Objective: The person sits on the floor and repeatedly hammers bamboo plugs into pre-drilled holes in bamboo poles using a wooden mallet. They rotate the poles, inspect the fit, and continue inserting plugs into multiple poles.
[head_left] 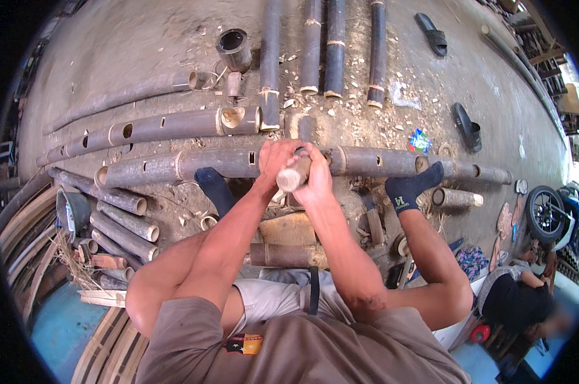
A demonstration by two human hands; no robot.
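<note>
Nearest the lens, a grey-brown shirt [289,352] fills the six o'clock edge, and from it both forearms run up to the middle. Both hands meet there: the left hand [278,159] is clenched round the upper part of a pale wooden handle [293,177], the right hand [316,176] wrapped tight just below it (what the handle ends in is hidden by the fingers). It bears on the long dark bamboo pole with cut slots [238,163], which lies across the floor from nine to three o'clock, pinned by two feet in dark socks [410,187].

By the look of it, the step in hand is cutting or boring a hole in the pole; the next move would call for steady downward pressure without the pole rolling.

At twelve o'clock lie four straight dark bamboo lengths [321,48]; at ten o'clock another slotted pole [155,128]. Pale chips [366,121] litter the concrete, and short bamboo offcuts [126,224] crowd eight o'clock. Black sandals [466,127] lie at two o'clock, well apart.
</note>
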